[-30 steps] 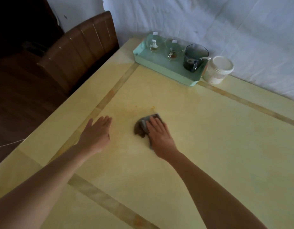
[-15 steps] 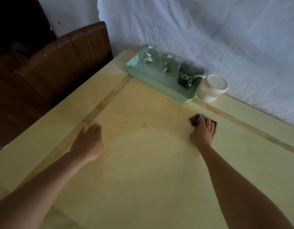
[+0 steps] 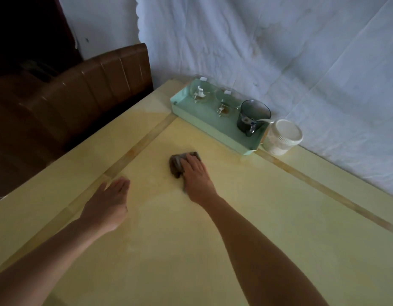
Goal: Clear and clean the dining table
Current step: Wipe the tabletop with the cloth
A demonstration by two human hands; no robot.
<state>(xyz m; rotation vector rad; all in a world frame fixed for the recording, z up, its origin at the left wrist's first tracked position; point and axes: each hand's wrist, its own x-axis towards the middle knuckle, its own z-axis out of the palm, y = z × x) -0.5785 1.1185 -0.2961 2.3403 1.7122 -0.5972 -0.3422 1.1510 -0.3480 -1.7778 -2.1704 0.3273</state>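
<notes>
Head view suggests clearing mostly done, cups in the tray, wiping unfinished: right hand presses the cloth, left hand rests on the bench, both grips released

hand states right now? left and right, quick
Left hand: open, flat on the table, holding nothing.
Right hand: open, pressing the cloth down on the table.

L hand: I see it flat, palm down, fingers straight & together, left of the cloth, not touching it.
R hand: flat on cloth, fingers straight, pressing.
Arms: both bare, stretched fwd.
</notes>
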